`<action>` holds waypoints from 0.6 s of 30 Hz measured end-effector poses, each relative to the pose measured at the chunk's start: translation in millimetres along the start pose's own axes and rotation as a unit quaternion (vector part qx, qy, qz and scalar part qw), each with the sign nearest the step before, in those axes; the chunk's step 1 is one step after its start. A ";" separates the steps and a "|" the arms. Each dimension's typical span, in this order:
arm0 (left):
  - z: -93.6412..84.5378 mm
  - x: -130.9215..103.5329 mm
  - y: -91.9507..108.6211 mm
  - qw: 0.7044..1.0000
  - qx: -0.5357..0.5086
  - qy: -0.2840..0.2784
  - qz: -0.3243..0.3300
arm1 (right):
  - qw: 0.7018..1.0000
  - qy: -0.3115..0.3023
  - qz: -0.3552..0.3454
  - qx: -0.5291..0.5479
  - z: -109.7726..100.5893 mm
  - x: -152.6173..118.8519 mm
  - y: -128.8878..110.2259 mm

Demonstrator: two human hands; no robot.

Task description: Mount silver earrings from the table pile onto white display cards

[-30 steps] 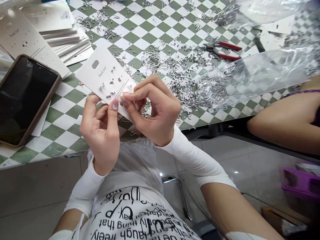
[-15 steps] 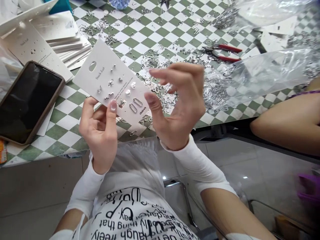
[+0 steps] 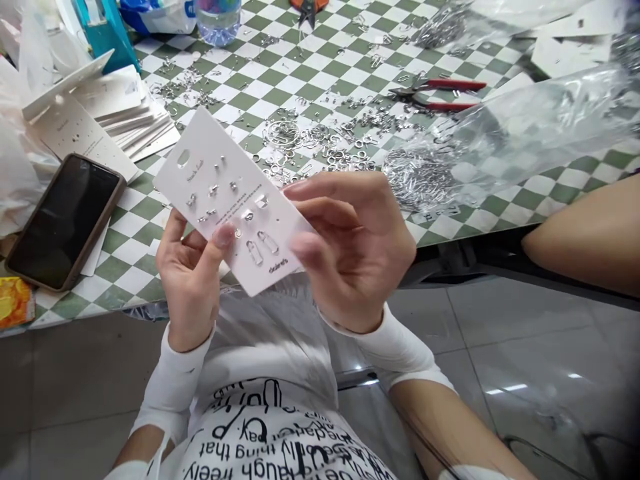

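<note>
My left hand (image 3: pixel 193 273) pinches a white earring card (image 3: pixel 200 147) by its lower left edge, thumb in front and fingers behind. Several small studs sit on the card in pairs, with two long oval link earrings (image 3: pixel 261 248) near its printed lower end. The card is tilted above the table's front edge. At the card's right edge is my right hand (image 3: pixel 365 247), its slightly blurred thumb over the front near the corner and its fingers curled along and behind the edge. Beyond the hands, loose silver rings and earring parts (image 3: pixel 345 157) lie scattered on the table.
A phone (image 3: pixel 65 223) rests at the left, beside a stack of white cards (image 3: pixel 145 120). Red-handled pliers (image 3: pixel 450 93) and a clear bag (image 3: pixel 540 140) with metal parts lie right. Another person's limb (image 3: pixel 585 233) is at the right edge. A bottle (image 3: pixel 219 23) stands at the back.
My right hand has come down from beside the card to its right edge, with thumb and fingers closing around it. The card, in my left hand, sits a little lower in view.
</note>
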State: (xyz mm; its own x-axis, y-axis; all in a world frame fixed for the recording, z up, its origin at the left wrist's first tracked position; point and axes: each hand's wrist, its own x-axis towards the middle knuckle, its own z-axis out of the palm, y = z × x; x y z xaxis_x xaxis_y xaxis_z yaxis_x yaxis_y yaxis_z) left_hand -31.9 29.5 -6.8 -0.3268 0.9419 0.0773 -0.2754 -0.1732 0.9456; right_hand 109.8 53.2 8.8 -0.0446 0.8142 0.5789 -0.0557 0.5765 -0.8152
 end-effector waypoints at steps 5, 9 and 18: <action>9.7 -17.2 0.0 0.986 -0.104 -0.039 -0.123 | 0.994 0.031 -0.011 0.106 7.8 -12.3 -6.0; 11.0 -25.0 -6.8 0.971 -0.120 -0.066 -0.195 | 0.998 0.059 -0.027 0.028 12.8 -19.5 -3.8; 5.1 -22.3 -18.5 0.963 -0.060 -0.068 -0.253 | 0.999 0.030 -0.013 -0.007 4.4 -17.9 -1.2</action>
State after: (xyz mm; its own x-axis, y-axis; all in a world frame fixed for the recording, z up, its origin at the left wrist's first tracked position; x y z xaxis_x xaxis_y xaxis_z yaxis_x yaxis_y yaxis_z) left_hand -14.8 13.2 -24.4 -0.0049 0.9420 -0.3355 -0.4730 0.2934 0.8308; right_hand 106.3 37.6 -0.5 0.0164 0.8017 0.5976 -0.0413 0.5977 -0.8007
